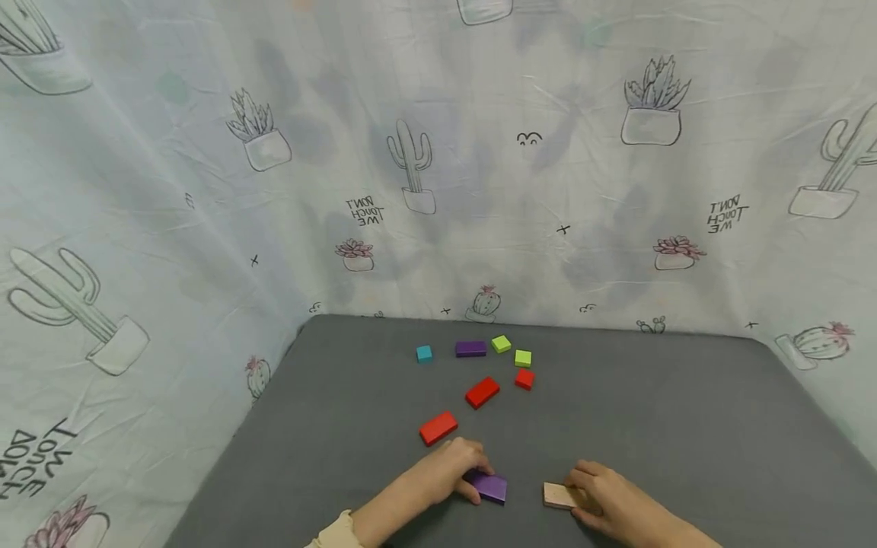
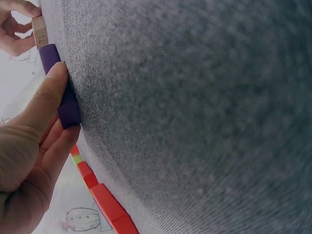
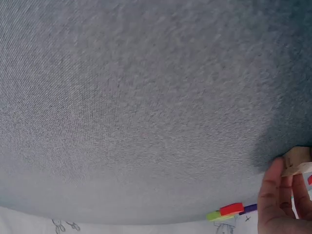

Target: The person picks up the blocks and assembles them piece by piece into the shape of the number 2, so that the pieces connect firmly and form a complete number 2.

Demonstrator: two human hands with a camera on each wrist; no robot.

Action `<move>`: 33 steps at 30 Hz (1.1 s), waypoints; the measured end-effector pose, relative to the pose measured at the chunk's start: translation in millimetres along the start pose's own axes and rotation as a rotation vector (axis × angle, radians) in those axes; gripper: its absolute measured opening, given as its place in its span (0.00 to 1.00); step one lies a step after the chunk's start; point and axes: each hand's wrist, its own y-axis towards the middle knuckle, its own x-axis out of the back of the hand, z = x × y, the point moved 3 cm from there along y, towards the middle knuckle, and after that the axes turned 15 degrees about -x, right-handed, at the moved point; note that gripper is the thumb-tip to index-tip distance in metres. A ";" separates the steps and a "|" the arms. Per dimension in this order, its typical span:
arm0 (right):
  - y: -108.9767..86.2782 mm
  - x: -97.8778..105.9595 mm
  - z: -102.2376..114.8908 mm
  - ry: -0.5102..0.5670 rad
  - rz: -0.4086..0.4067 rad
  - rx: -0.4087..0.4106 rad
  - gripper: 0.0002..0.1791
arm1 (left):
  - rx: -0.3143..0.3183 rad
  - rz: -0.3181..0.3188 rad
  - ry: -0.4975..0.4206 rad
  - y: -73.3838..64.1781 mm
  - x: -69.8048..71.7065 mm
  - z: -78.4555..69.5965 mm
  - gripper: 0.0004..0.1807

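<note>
My left hand (image 1: 454,469) pinches a purple block (image 1: 490,488) between thumb and fingers, low over the grey tabletop. In the left wrist view the thumb lies along one face of this purple block (image 2: 69,109), with fingers at its near end. To the right, my right hand (image 1: 612,502) holds a plain wooden block (image 1: 559,495) by its right part. A short gap separates the two blocks in the head view. Dark markings show on an end of the wooden block (image 2: 40,38) in the left wrist view. Just beyond my left hand lies a red block (image 1: 438,428).
Farther back on the grey table (image 1: 651,411) are another red block (image 1: 483,392), a small red cube (image 1: 524,379), two lime green cubes (image 1: 523,358), a second purple block (image 1: 470,349) and a blue cube (image 1: 425,354). A cactus-print cloth (image 1: 507,183) hangs behind and beside the table.
</note>
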 end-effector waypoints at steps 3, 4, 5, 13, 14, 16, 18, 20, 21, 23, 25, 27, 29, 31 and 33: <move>4.0 4.6 -3.0 0.031 -0.017 0.036 0.08 | -0.003 -0.001 -0.005 0.5 1.0 -0.1 0.20; 3.8 7.4 -4.4 0.037 -0.017 0.031 0.08 | -0.007 -0.007 -0.009 1.4 0.6 -0.8 0.20; 3.7 10.4 -5.3 0.037 -0.023 0.032 0.09 | -0.010 -0.012 -0.014 2.1 0.3 -1.3 0.19; 7.5 22.3 -1.5 -0.003 -0.151 0.112 0.12 | 0.015 -0.018 -0.041 -1.6 1.9 -0.4 0.19; 8.6 22.5 -0.5 -0.004 -0.156 0.107 0.12 | 0.020 -0.016 -0.044 -1.9 1.8 0.1 0.19; 10.2 22.4 1.7 0.001 -0.153 0.089 0.12 | 0.024 -0.009 -0.037 -1.7 1.5 0.4 0.19; 12.1 22.0 4.3 0.022 -0.125 0.048 0.12 | 0.027 -0.001 -0.049 -1.3 0.3 0.1 0.19; 15.1 21.7 7.4 0.038 -0.091 0.000 0.11 | 0.029 0.001 -0.060 -1.4 -0.4 0.1 0.19; 16.9 21.2 9.3 0.040 -0.074 -0.022 0.11 | 0.031 0.001 -0.067 -1.6 -0.6 0.1 0.19; 21.1 20.3 12.6 0.033 -0.045 -0.058 0.11 | 0.034 -0.002 -0.075 -2.3 -0.6 0.1 0.19; 24.3 19.2 16.1 0.033 -0.023 -0.081 0.11 | 0.038 -0.002 -0.076 -2.9 -0.5 0.4 0.19; 26.9 18.2 19.1 0.027 -0.015 -0.087 0.11 | 0.040 0.001 -0.070 -2.9 0.0 0.0 0.19; 28.7 17.3 21.5 0.032 -0.015 -0.083 0.11 | 0.039 0.003 -0.063 -2.1 0.2 -0.4 0.19; 30.6 16.5 23.5 0.047 -0.011 -0.080 0.12 | 0.033 -0.002 -0.054 -1.0 0.4 -1.3 0.19; 32.3 15.3 24.7 0.056 -0.002 -0.078 0.12 | 0.029 -0.008 -0.046 -0.1 0.1 -2.0 0.19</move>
